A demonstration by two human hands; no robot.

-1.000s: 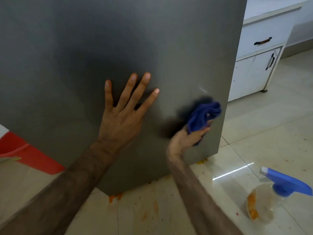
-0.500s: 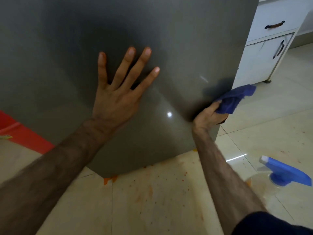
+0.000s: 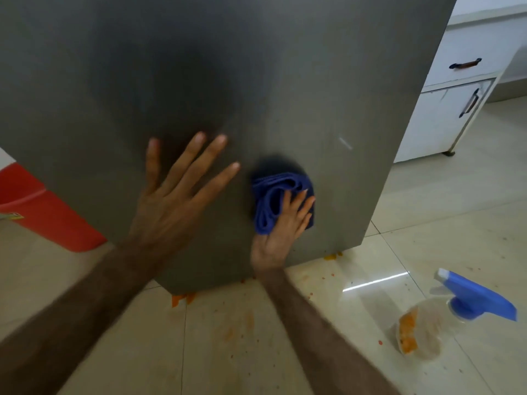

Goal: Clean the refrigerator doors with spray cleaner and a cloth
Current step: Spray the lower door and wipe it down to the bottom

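From where I watch, the tall grey brushed-metal refrigerator door (image 3: 216,81) fills the view from nine to two o'clock, and I judge my left hand (image 3: 171,203) lies flat on it, fingers straight and spread, to steady the panel against the wiping push. At about four o'clock from that hand, my right hand (image 3: 281,226) presses the bunched dark-blue cloth (image 3: 273,195) against the door's lower part, its fingers laid over the folds rather than curled round them. The clear plastic spray bottle with a blue trigger head (image 3: 467,303) lies on the pale tiled floor (image 3: 427,212) at five o'clock, apart from both hands, probably set there to keep it within reach.
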